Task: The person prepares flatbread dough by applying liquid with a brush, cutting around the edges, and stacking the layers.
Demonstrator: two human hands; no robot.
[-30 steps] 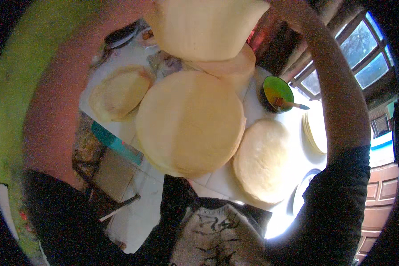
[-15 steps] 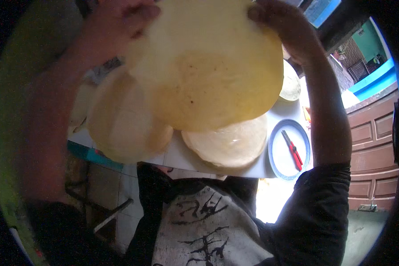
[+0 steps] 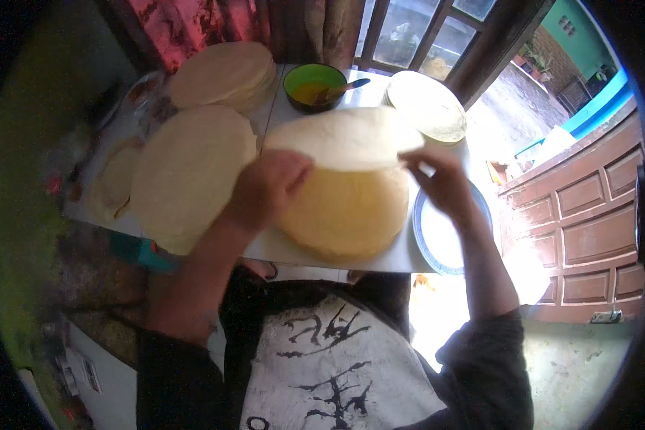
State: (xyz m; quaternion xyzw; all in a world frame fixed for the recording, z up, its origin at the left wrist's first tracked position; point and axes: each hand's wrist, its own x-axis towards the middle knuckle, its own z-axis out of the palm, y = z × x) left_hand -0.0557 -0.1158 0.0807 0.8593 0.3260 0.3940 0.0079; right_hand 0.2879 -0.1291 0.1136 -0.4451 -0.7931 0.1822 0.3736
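Observation:
A thin, round, pale dough sheet [image 3: 344, 140] hangs over the far part of a round stack of similar sheets [image 3: 345, 215], whose top looks yellower. My left hand [image 3: 274, 178] pinches the sheet's near edge at its left corner, a little blurred. At the right corner, my right hand [image 3: 437, 175] pinches the same edge between thumb and fingers. The near half of the stack shows below that edge. Close to my right forearm lies a blue-rimmed white plate [image 3: 424, 240], partly covered by the arm.
More stacks of round sheets stand at the left [image 3: 186, 165], far left [image 3: 222, 75] and far right [image 3: 426, 104] of the white tiled table [image 3: 265, 247]. Behind the held sheet is a green bowl [image 3: 315, 75] with yellow liquid and a utensil. A brown door [image 3: 580, 208] stands at right.
Both hands have come down and toward me with the sheet, from high in view to just over the middle stack. The red-handled tool on the plate no longer shows.

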